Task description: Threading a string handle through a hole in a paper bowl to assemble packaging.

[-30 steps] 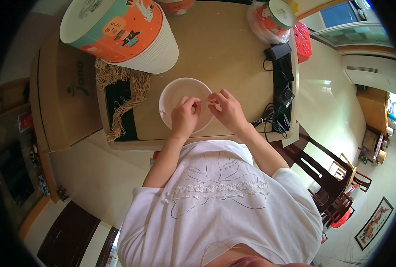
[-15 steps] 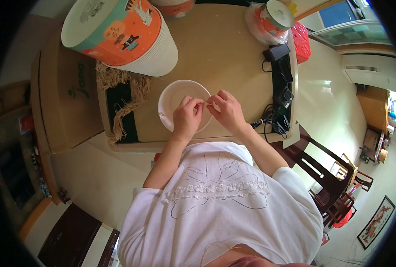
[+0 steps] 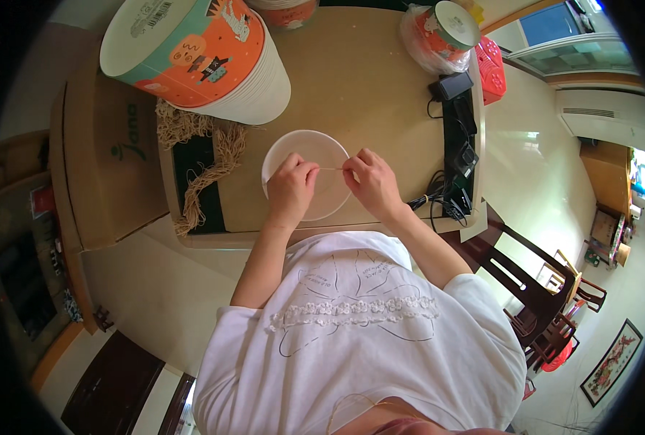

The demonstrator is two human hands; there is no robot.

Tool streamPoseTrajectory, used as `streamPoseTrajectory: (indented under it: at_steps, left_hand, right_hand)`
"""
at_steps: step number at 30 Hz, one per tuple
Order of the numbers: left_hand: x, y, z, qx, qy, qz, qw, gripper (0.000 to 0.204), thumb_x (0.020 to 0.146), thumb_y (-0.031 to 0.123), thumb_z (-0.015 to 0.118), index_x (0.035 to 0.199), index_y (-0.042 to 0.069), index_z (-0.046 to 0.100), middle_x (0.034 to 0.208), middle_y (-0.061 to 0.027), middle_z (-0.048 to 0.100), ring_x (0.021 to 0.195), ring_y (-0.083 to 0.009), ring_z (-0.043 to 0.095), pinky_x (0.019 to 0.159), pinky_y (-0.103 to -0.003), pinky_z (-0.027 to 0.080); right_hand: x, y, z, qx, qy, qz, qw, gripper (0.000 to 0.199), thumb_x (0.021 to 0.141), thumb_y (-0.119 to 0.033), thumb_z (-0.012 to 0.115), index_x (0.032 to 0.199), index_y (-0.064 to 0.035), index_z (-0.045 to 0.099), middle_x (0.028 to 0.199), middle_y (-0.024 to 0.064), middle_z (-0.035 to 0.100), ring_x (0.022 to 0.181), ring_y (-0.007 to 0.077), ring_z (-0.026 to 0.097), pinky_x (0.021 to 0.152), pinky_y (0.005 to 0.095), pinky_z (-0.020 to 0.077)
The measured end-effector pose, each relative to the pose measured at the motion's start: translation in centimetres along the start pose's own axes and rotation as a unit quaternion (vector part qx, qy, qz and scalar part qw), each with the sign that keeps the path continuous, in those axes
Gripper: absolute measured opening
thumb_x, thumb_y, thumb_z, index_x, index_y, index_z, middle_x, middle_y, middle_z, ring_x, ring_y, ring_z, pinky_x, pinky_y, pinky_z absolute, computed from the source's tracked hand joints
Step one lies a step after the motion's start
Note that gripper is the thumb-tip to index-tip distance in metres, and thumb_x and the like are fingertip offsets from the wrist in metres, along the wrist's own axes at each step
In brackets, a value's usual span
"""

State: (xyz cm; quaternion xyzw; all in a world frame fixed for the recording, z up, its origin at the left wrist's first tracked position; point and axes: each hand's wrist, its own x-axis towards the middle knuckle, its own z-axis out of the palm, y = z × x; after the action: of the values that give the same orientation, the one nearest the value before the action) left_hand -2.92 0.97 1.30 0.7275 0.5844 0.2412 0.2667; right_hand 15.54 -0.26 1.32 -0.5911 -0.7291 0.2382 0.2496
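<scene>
Beige string [image 3: 330, 169], thin and straight, is between my two hands, above the white bowl [image 3: 324, 147]. Its long axis goes from left to right, almost parallel with the near edge of the table [image 3: 366, 80], so it crosses in front of me and does not point away. My left hand [image 3: 291, 187] has the left end of the visible part, my right hand [image 3: 375, 185] the right end; neither hand is nearer, because the string begins directly at the fingertips of both. On each side, thumb and forefinger are pressed together, pinching the string. The other fingers are curled, and if they cover more of it, I cannot tell.

My left hand is over the left part of the bowl, while the right hand is at its right rim; whether they touch it, I cannot tell. The bowl stands upright, close to the near edge.

Farther left lies a hank [image 3: 225, 152] of similar colour, well apart from my left hand. Behind it stands a stack of tubs [image 3: 214, 69], bottoms up. On the right side are black cables [image 3: 453, 209], nearer to my right hand than the adapter [image 3: 453, 85] and the wrapped tub [image 3: 449, 35].
</scene>
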Motion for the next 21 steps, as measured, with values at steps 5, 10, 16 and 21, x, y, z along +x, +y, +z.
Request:
streamPoseTrajectory:
  at_steps: [5,10,16,21]
  left_hand:
    - [0.1,0.2,0.2,0.026,0.016,-0.013,0.999,0.001,0.08,0.01,0.068,0.08,0.01,0.066,0.08,-0.0047,0.057,0.075,-0.0238,0.061,0.062,-0.037,0.05]
    - [0.2,0.4,0.0,-0.02,0.023,-0.006,1.0,0.003,0.081,0.008,0.067,0.083,0.008,0.065,0.082,-0.0056,0.059,0.071,-0.0238,0.062,0.062,-0.034,0.049]
    - [0.1,1.5,-0.5,-0.046,0.017,0.012,0.999,0.005,0.081,0.006,0.066,0.084,0.007,0.063,0.083,-0.0059,0.059,0.072,-0.0241,0.062,0.062,-0.034,0.049]
    - [0.0,2.1,-1.1,-0.05,0.021,0.024,0.998,0.005,0.081,0.006,0.065,0.084,0.007,0.062,0.084,-0.0061,0.059,0.072,-0.0248,0.061,0.061,-0.035,0.049]
  right_hand:
    - [0.2,-0.4,0.2,-0.045,-0.007,-0.006,0.999,0.008,0.076,-0.007,0.065,0.084,-0.0081,0.063,0.081,0.0085,0.056,0.081,0.0278,0.057,0.073,0.0381,0.0473]
    - [0.1,-1.0,-0.9,-0.017,-0.022,0.014,1.0,0.012,0.078,-0.009,0.063,0.089,-0.0083,0.061,0.087,0.0094,0.056,0.086,0.0283,0.057,0.076,0.039,0.0453]
    - [0.4,-0.9,-0.4,-0.01,-0.007,0.002,1.0,0.012,0.078,-0.01,0.063,0.089,-0.0082,0.06,0.086,0.009,0.056,0.086,0.0281,0.057,0.075,0.0391,0.0455]
    - [1.0,-0.3,0.0,-0.034,-0.002,-0.014,0.999,0.006,0.079,-0.01,0.063,0.083,-0.0072,0.059,0.085,0.0088,0.056,0.084,0.0275,0.057,0.073,0.0387,0.0458]
